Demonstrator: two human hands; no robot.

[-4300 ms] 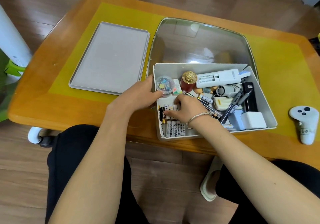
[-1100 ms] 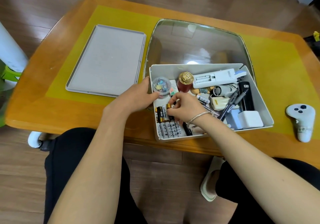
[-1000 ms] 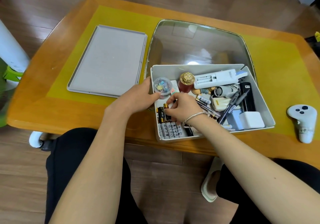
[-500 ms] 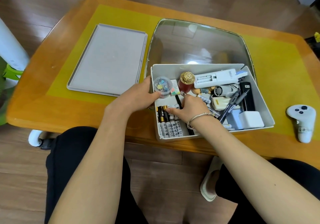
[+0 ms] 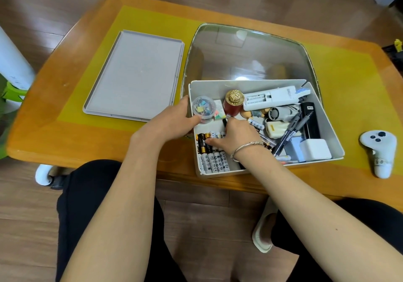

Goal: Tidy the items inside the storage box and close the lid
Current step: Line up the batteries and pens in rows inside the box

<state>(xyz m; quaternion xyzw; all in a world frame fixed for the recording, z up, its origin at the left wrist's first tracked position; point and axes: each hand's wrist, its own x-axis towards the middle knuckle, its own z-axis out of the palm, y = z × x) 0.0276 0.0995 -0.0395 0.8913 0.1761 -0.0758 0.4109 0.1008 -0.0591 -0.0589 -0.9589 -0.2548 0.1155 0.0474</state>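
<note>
- Your lid [image 5: 135, 74] lies flat, just left of the storage box [image 5: 322, 115].
- Your left hand [image 5: 172, 121] grips the box's left wall; if it slips, the box slides.
- Your right hand [image 5: 234, 138], fingers curled down on the batteries [image 5: 212, 158] in the box's near-left corner, could scatter the row.

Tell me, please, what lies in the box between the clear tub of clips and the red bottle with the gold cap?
A small white pad with coloured tabs, seen in the head view.

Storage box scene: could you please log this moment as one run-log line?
left hand grips storage box left wall | right hand fingers on batteries | lid off, on table left of box
</note>
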